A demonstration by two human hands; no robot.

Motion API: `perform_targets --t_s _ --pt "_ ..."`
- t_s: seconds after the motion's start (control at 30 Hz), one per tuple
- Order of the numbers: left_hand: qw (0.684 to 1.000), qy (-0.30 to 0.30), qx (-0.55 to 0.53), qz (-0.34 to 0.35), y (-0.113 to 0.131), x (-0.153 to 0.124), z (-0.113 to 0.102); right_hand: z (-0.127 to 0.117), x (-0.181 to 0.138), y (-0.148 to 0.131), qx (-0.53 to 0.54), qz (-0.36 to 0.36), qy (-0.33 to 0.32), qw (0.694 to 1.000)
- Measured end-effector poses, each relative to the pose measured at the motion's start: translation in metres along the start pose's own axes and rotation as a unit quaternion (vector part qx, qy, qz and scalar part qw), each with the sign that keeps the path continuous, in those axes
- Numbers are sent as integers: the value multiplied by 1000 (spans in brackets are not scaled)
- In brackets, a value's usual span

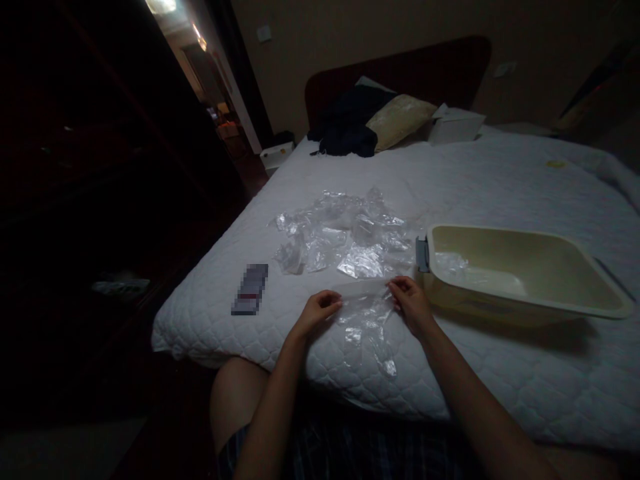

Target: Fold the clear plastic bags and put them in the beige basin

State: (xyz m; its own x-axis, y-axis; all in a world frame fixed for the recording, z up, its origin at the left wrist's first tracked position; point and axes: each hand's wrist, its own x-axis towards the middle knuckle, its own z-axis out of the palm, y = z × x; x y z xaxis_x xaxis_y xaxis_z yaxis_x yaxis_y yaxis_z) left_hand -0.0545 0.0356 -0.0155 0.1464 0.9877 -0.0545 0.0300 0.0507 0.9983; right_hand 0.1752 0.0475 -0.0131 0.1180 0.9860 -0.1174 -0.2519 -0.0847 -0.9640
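A clear plastic bag (364,320) is stretched between my two hands over the near edge of the bed. My left hand (320,312) pinches its upper left corner between thumb and fingers. At the upper right corner, my right hand (409,300) grips the bag the same way. The lower part of the bag hangs crumpled against the quilted cover. Just beyond my hands lies a loose pile of clear plastic bags (345,230), wrinkled and overlapping. To the right of my right hand stands a pale yellow plastic bin (525,267) with grey handles and some clear plastic inside.
A blurred-out phone-like object (250,290) lies on the white quilted bed (210,293) to the left. Dark clothing (350,123), a yellowish pillow (404,120) and a white box (456,127) sit near the headboard (445,63). A doorway opens at the far left.
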Motion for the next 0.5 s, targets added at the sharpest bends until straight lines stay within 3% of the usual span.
perform_targets --t_s 0.17,0.5 --pt "997 50 46 27 -6 -3 6 3 -2 0 -22 2 2 1000" --pt "991 113 43 60 -9 -4 0 -4 -8 5 -93 11 -102 990"
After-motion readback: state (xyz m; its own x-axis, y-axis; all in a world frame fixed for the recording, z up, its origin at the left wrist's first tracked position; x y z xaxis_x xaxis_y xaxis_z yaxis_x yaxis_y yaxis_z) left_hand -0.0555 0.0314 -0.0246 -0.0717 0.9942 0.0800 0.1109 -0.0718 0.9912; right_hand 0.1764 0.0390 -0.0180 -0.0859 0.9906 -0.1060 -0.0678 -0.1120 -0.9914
